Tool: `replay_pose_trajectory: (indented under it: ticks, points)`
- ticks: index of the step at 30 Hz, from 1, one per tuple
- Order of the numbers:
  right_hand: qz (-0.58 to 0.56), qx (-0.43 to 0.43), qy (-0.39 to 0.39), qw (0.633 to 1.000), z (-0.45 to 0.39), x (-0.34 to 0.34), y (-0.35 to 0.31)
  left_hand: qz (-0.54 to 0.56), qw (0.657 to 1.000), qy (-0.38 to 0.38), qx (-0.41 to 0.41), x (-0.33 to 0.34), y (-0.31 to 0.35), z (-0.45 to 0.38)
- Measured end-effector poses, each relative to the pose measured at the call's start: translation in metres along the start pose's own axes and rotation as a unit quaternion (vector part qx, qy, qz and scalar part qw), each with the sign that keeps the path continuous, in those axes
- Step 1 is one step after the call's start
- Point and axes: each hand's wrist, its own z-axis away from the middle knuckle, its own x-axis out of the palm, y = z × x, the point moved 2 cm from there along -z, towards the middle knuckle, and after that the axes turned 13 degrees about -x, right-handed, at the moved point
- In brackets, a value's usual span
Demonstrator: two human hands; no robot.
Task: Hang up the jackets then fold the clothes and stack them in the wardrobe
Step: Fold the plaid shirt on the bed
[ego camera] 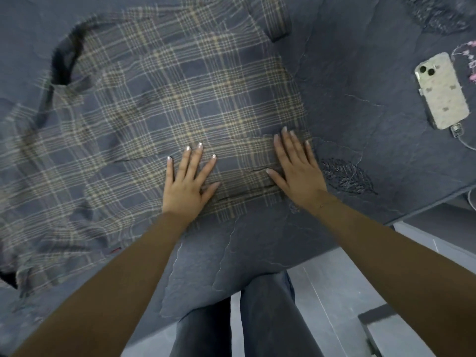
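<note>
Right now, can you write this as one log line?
step: smoothing | plaid shirt: flat on bed | left hand, right hand: pressing flat

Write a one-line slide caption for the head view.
Both hands, left and right, press flat on a plaid shirt spread over a bed.

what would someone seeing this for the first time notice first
The eye goes first to the big plaid shirt spread flat over the dark grey bed cover, filling the left and middle of the view. Next come the left hand and right hand, both pressed flat with straight fingers on the shirt's near edge. At far right a phone in a pale case lies face down on the cover, with a cable plugged in.
</note>
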Motion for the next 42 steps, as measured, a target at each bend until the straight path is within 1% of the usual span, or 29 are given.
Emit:
replay_pose_trajectory:
  ticks: [4, 6, 7, 8, 9, 10, 11, 12, 13, 15, 16, 17, 18, 19, 20, 22, 23, 24, 28, 29, 30, 32, 35, 36, 37, 39, 40, 41, 42]
  points:
    - [0.016, 0.053, -0.018, 0.998, 0.000, -0.006, -0.002, 0.045, 0.998, -0.031, -0.042, -0.005, -0.028, 0.006]
    - [0.013, 0.068, 0.002, 0.998, 0.001, -0.014, -0.019, 0.112, 0.991, -0.055, -0.051, -0.015, -0.035, 0.012]
    - [0.003, 0.051, 0.029, 0.998, 0.003, -0.022, -0.032, 0.177, 0.980, -0.067, -0.056, -0.022, -0.041, 0.017]
    - [-0.010, 0.017, 0.060, 0.998, 0.005, -0.028, -0.048, 0.261, 0.960, -0.070, -0.072, -0.031, -0.048, 0.027]
    - [-0.037, -0.018, 0.089, 0.995, 0.010, -0.030, -0.067, 0.350, 0.929, -0.058, -0.102, -0.039, -0.057, 0.041]
    - [-0.097, -0.037, 0.108, 0.989, 0.016, -0.029, -0.087, 0.427, 0.892, -0.029, -0.148, -0.045, -0.066, 0.059]
    - [-0.194, -0.028, 0.104, 0.975, 0.021, -0.026, -0.109, 0.484, 0.850, 0.006, -0.208, -0.047, -0.077, 0.079]
    - [-0.307, 0.008, 0.085, 0.948, 0.025, -0.021, -0.132, 0.530, 0.798, 0.032, -0.285, -0.045, -0.088, 0.102]
    - [-0.417, 0.059, 0.060, 0.905, 0.028, -0.013, -0.155, 0.573, 0.729, 0.044, -0.371, -0.039, -0.098, 0.125]
    - [-0.574, 0.186, 0.005, 0.797, 0.029, 0.012, -0.198, 0.640, 0.551, 0.048, -0.533, -0.015, -0.120, 0.170]
    - [-0.625, 0.244, -0.039, 0.740, 0.028, 0.026, -0.215, 0.663, 0.460, 0.042, -0.589, -0.002, -0.130, 0.190]
    - [-0.665, 0.288, -0.079, 0.685, 0.027, 0.040, -0.232, 0.683, 0.379, 0.035, -0.623, 0.009, -0.140, 0.208]
    - [-0.699, 0.313, -0.100, 0.636, 0.026, 0.052, -0.247, 0.701, 0.316, 0.032, -0.638, 0.020, -0.150, 0.222]
    - [-0.730, 0.325, -0.096, 0.593, 0.024, 0.062, -0.259, 0.715, 0.274, 0.041, -0.642, 0.028, -0.160, 0.231]
    - [-0.760, 0.332, -0.075, 0.553, 0.021, 0.068, -0.268, 0.723, 0.248, 0.062, -0.642, 0.033, -0.170, 0.237]
    - [-0.805, 0.352, -0.007, 0.477, 0.012, 0.074, -0.278, 0.729, 0.223, 0.130, -0.634, 0.041, -0.193, 0.240]
    - [-0.817, 0.364, 0.031, 0.446, 0.006, 0.076, -0.280, 0.732, 0.222, 0.159, -0.624, 0.044, -0.205, 0.239]
    - [-0.826, 0.374, 0.068, 0.417, 0.001, 0.077, -0.281, 0.733, 0.234, 0.175, -0.614, 0.048, -0.217, 0.237]
    - [-0.842, 0.383, 0.179, 0.336, -0.020, 0.069, -0.279, 0.713, 0.355, 0.158, -0.584, 0.065, -0.255, 0.232]
    - [-0.845, 0.382, 0.198, 0.318, -0.023, 0.066, -0.276, 0.691, 0.378, 0.162, -0.595, 0.070, -0.263, 0.236]
    - [-0.848, 0.381, 0.212, 0.302, -0.025, 0.063, -0.272, 0.664, 0.391, 0.172, -0.614, 0.075, -0.270, 0.242]
    - [-0.848, 0.384, 0.227, 0.285, -0.027, 0.057, -0.260, 0.646, 0.386, 0.186, -0.632, 0.080, -0.280, 0.254]
    - [-0.823, 0.406, 0.239, 0.318, -0.020, 0.051, -0.233, 0.672, 0.377, 0.186, -0.610, 0.081, -0.288, 0.261]
    - [-0.817, 0.408, 0.244, 0.327, -0.016, 0.048, -0.222, 0.681, 0.363, 0.187, -0.607, 0.082, -0.287, 0.261]
    - [-0.811, 0.409, 0.249, 0.336, -0.011, 0.045, -0.212, 0.697, 0.330, 0.192, -0.608, 0.083, -0.286, 0.258]
    - [-0.796, 0.411, 0.265, 0.355, -0.003, 0.037, -0.193, 0.754, 0.216, 0.176, -0.595, 0.087, -0.276, 0.253]
    - [-0.792, 0.409, 0.279, 0.358, 0.001, 0.033, -0.183, 0.788, 0.167, 0.149, -0.574, 0.089, -0.267, 0.249]
    - [-0.788, 0.406, 0.293, 0.358, 0.004, 0.029, -0.174, 0.817, 0.137, 0.115, -0.548, 0.088, -0.255, 0.244]
    - [-0.786, 0.402, 0.302, 0.358, 0.006, 0.025, -0.165, 0.835, 0.131, 0.083, -0.528, 0.085, -0.243, 0.240]
